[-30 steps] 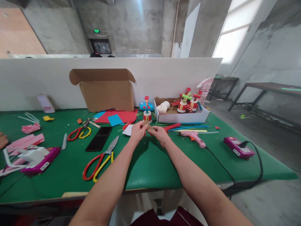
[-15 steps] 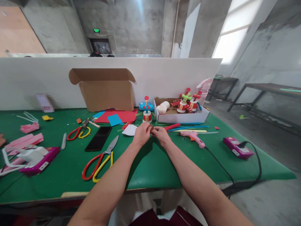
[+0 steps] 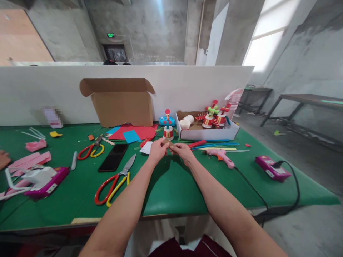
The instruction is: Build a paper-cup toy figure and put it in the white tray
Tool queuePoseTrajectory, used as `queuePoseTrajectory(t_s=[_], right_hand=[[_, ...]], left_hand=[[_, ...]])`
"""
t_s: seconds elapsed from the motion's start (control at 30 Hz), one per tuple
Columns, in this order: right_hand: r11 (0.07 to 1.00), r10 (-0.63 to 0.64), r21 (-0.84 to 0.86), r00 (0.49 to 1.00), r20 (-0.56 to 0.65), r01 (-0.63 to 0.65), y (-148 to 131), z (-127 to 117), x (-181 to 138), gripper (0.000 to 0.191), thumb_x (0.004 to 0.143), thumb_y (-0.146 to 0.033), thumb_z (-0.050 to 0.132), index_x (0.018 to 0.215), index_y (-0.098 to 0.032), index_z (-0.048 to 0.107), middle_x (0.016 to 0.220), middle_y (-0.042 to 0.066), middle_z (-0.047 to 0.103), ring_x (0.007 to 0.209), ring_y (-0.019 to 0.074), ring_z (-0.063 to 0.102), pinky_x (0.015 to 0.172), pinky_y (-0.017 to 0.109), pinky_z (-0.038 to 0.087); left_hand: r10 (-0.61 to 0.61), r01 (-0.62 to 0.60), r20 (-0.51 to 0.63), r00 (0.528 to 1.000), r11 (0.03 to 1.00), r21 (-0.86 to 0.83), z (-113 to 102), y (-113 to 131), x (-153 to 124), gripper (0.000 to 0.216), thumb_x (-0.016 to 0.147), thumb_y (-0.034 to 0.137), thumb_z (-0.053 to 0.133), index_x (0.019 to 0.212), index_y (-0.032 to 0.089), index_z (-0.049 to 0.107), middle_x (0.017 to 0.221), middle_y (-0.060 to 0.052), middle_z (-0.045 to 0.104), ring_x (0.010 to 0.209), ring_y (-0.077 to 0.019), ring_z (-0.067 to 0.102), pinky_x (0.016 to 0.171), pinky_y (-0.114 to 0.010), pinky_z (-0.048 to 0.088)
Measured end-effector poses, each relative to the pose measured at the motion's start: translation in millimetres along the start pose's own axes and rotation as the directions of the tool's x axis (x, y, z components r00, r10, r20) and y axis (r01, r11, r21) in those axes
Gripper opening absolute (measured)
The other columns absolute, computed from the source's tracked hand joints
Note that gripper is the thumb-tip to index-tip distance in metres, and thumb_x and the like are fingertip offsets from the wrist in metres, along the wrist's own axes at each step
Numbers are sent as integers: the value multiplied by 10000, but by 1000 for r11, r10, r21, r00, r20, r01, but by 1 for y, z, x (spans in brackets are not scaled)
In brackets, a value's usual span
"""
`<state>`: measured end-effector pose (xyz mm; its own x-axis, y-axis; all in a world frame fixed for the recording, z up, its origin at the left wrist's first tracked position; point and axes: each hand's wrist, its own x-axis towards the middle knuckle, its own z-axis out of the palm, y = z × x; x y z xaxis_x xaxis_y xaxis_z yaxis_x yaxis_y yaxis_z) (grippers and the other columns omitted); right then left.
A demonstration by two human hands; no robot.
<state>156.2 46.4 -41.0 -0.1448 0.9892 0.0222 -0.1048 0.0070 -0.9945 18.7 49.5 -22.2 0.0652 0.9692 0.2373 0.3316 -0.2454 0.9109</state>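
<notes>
Between my two hands is a small brown piece (image 3: 168, 142) that looks like cardboard, partly covered by the fingers. My left hand (image 3: 158, 150) pinches it from the left, and my right hand (image 3: 183, 151) pinches it from the right. Just behind them stands a paper-cup figure (image 3: 168, 132) with a red disc on top and coiled arms. A white paper piece (image 3: 146, 147) lies beside my left hand. Red strips (image 3: 197, 144) lie just past my right hand, and a pink glue gun (image 3: 220, 155) rests farther right.
Large scissors (image 3: 123, 175), a black phone (image 3: 113, 157) and small scissors (image 3: 92, 149) lie to the left. A white box (image 3: 209, 134) holds cups and similar figures. Purple power strips (image 3: 272, 168) sit at both sides; a cord hangs over the front edge. Another person's hand (image 3: 3, 159) is at far left.
The brown piece has turned and shows more of its face. My hands have shifted slightly left and apart. At far left, the other person's hand has come farther into view.
</notes>
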Motion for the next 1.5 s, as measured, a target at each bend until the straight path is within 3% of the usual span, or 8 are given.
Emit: queuePoseTrajectory(t_s=[0.13, 0.33, 0.5, 0.67, 0.9, 1.03, 1.27, 1.5], right_hand=[[1000, -24, 7, 999, -33, 24, 2, 2, 1, 166, 591, -321, 700, 579, -167, 640, 590, 2, 618, 547, 110, 517, 602, 265, 410], [1000, -11, 2, 993, -115, 11, 8, 3, 3, 189, 587, -316, 678, 490, -178, 591, 512, -8, 568, 507, 107, 484, 551, 258, 391], [1000, -6, 2, 999, -47, 7, 2, 0, 2, 173, 583, -338, 699, 597, -177, 637, 590, -7, 608, 547, 113, 509, 585, 266, 412], [995, -81, -65, 996, -25, 80, -3, -2, 1, 176, 600, -346, 680, 635, -176, 651, 553, -37, 566, 558, 104, 471, 591, 257, 364], [997, -75, -4, 997, -17, 75, 0, -2, 3, 206, 597, -359, 673, 639, -158, 660, 539, -39, 565, 532, 89, 435, 570, 247, 314], [999, -40, 22, 997, -69, 41, 0, 0, 3, 179, 576, -337, 670, 617, -163, 656, 526, -37, 572, 526, 94, 447, 562, 245, 324], [997, -21, 71, 986, -166, 33, 4, 1, 3, 121, 572, -270, 650, 503, -181, 606, 450, -41, 529, 477, 89, 426, 526, 243, 329], [983, 58, 179, 995, -84, -42, 5, -2, 8, 201, 544, -297, 755, 699, -179, 706, 631, -9, 649, 584, 105, 529, 601, 245, 394]], left_hand=[[37, -34, -18, 999, 992, 125, 0, -1, -1, 151, 753, 260, 505, 626, 208, 440, 475, 59, 473, 428, -118, 481, 468, -226, 358], [360, -325, -16, 933, 858, 397, 9, -1, -5, 163, 758, 151, 493, 612, 201, 442, 687, -33, 571, 682, -160, 528, 625, -260, 371], [188, -162, -72, 980, 949, 270, 5, -2, -2, 156, 762, 192, 506, 619, 207, 444, 563, 16, 531, 551, -141, 508, 562, -245, 364], [51, -46, -46, 998, 992, 120, 0, -2, -1, 131, 756, 230, 502, 635, 214, 454, 428, 66, 472, 396, -128, 485, 482, -238, 360], [46, -42, -42, 998, 993, 108, 0, 1, -1, 130, 753, 233, 505, 633, 213, 458, 422, 62, 482, 389, -128, 493, 471, -240, 363], [70, -63, -31, 997, 979, 192, 0, 0, -2, 152, 773, 225, 499, 634, 211, 439, 458, 49, 488, 441, -132, 505, 513, -244, 373], [393, -361, 40, 919, 794, 489, 12, 2, -10, 136, 812, 158, 449, 691, 195, 498, 782, -62, 610, 749, -174, 571, 665, -266, 402], [144, -120, -82, 986, 960, 252, 2, -5, 1, 115, 775, 223, 509, 664, 194, 502, 544, 24, 549, 544, -135, 537, 568, -240, 398]])
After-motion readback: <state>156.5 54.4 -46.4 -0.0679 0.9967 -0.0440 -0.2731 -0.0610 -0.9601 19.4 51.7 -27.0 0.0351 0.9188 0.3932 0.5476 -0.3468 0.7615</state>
